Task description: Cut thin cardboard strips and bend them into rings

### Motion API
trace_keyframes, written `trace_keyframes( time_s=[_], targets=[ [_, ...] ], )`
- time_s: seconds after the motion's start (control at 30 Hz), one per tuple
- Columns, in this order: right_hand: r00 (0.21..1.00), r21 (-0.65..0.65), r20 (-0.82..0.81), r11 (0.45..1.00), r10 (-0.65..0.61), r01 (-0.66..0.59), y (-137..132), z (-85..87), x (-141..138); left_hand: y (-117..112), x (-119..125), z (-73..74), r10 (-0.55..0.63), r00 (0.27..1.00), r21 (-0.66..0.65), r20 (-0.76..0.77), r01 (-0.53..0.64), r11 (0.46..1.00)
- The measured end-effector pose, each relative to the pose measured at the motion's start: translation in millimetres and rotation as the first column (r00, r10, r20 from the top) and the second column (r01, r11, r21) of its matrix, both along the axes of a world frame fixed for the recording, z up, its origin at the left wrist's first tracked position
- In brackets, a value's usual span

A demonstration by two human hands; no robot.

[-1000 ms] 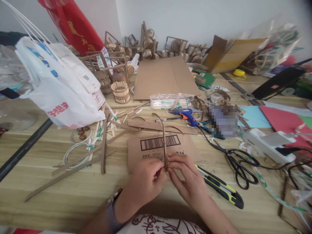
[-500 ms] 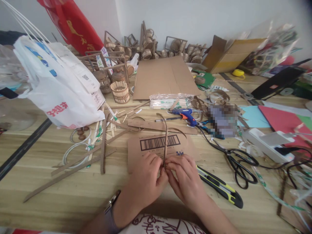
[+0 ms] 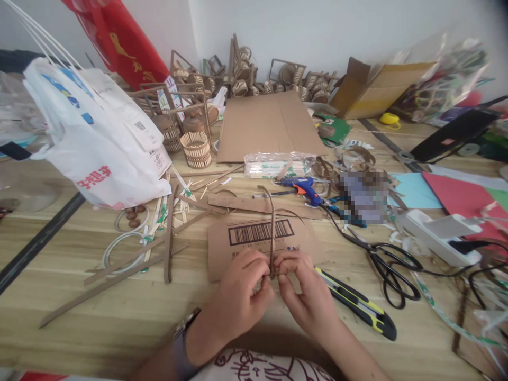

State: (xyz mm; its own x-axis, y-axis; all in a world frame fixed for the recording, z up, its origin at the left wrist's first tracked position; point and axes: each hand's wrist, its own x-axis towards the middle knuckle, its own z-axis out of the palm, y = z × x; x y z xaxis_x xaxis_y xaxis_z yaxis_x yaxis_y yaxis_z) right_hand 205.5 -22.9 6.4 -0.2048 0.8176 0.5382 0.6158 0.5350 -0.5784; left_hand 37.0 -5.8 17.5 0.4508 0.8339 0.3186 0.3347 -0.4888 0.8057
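A thin brown cardboard strip stands roughly upright, its top end curled to the left. Closed around its lower part from the left is my left hand. From the other side, the bent fingers of my right hand pinch the strip near the same spot. Beneath both hands lies a cardboard piece printed with a barcode. A yellow and black utility knife rests on the table just right of my right hand. The strip's lowest end is partly hidden by my fingers.
Loose cardboard strips and a white bag are on the left. Beyond the hands are a blue glue gun, packaged sticks and a small slatted basket. Black scissors and a white power strip lie right.
The strip has shifted slightly to the right and looks straighter. My hands have moved a little apart, with my right hand's fingers more visible.
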Motion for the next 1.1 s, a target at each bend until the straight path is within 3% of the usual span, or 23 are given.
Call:
trace_keyframes(
  time_s=[0.17,0.4,0.53,0.7,0.83,1.1],
  targets=[
    [1.0,-0.007,-0.016,1.0,-0.001,0.001,0.5,0.0,2.2,1.8,-1.8,0.3,-0.024,0.999,-0.059,0.029,0.026,0.998],
    [0.994,0.143,0.106,0.989,0.004,-0.02,3.3,1.3,5.1,3.3,-1.8,-0.2,0.003,0.995,-0.114,-0.096,-0.013,0.993],
    [0.984,0.202,0.178,0.979,-0.011,-0.025,4.3,-1.3,4.6,5.1,0.7,-1.6,-0.029,0.997,-0.263,-0.077,0.008,0.965],
    [0.984,0.218,0.18,0.976,-0.016,-0.024,4.9,-5.5,4.0,5.2,4.6,-3.0,0.033,0.999,-0.401,-0.038,-0.045,0.915],
    [0.992,0.193,0.128,0.981,-0.001,-0.024,4.5,-5.3,4.3,3.6,5.3,-2.6,0.073,0.997,-0.361,-0.033,-0.08,0.929],
    [0.999,0.21,0.014,0.977,-0.033,0.029,0.6,-0.7,-2.0,-2.0,7.6,-6.9,0.121,0.99,-0.11,-0.066,-0.128,0.986]
  ],
)
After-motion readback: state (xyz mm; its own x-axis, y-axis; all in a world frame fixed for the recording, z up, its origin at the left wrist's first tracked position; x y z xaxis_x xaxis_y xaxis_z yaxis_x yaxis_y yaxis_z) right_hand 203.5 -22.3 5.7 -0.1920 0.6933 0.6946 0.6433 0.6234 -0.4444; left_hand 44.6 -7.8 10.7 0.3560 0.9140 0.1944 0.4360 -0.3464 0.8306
